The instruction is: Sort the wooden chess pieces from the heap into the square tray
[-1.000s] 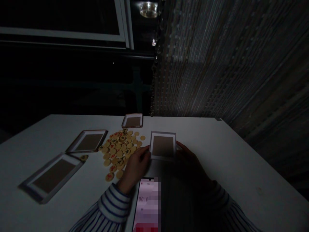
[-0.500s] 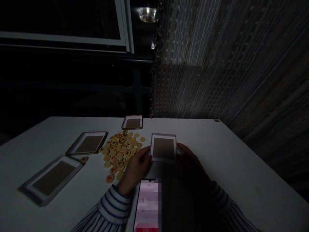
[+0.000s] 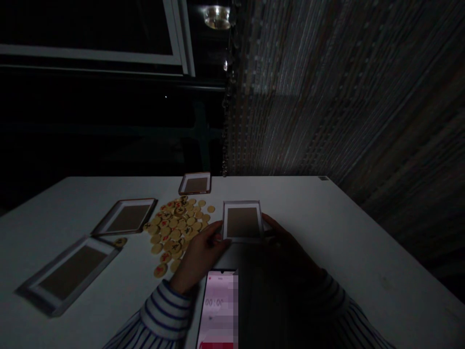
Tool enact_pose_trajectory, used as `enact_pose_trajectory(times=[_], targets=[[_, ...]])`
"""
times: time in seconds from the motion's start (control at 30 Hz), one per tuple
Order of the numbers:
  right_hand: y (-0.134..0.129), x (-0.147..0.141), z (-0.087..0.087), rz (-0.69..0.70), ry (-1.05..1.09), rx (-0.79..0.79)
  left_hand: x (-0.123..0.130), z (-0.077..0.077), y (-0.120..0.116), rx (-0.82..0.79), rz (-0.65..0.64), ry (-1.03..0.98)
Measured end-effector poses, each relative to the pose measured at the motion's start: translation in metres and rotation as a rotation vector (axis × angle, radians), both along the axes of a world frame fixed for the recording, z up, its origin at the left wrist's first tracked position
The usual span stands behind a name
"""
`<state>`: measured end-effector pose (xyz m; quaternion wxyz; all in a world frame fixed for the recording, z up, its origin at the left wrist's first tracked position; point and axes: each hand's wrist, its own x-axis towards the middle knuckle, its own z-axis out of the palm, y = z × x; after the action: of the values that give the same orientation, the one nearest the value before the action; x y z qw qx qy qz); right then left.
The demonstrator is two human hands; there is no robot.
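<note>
Both my hands grip a shallow open cardboard box [image 3: 244,222] on the white table, with a brown patch on its inner bottom. The thumb and fingers of my left hand [image 3: 201,249] close on its left edge and near corner. At its right side is my right hand [image 3: 285,242], fingers against the edge and mostly in deep shadow. Left of the box lies a loose heap of round wooden Chinese chess pieces [image 3: 174,228], some marked with red or black characters. A lit phone [image 3: 214,305] showing a timer lies below my left hand, its right part blurred out.
Three more shallow boxes lie on the white table [image 3: 312,232]: a small one [image 3: 196,184] at the back, another [image 3: 127,217] left of the heap, and a long one [image 3: 70,271] at near left. A single piece [image 3: 120,242] rests beside the long box. A string curtain [image 3: 290,97] hangs behind.
The whole view has shifted a little, so the table and its contents sit slightly further left. Both hands keep hold of the box, and the heap looks the same.
</note>
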<state>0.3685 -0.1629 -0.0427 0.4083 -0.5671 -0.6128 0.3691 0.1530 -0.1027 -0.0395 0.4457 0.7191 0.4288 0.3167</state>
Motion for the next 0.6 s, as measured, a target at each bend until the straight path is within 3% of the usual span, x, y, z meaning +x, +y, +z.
enact_pose_trajectory(times=[0.17, 0.6], targets=[[-0.0002, -0.0015, 0.0010, 0.053, 0.071, -0.011, -0.0012, -0.0013, 0.0002, -0.021, -0.052, 0.002], [-0.0007, -0.0062, 0.0023, 0.045, 0.077, 0.014, -0.0010, -0.0059, -0.0013, 0.049, -0.023, 0.074]])
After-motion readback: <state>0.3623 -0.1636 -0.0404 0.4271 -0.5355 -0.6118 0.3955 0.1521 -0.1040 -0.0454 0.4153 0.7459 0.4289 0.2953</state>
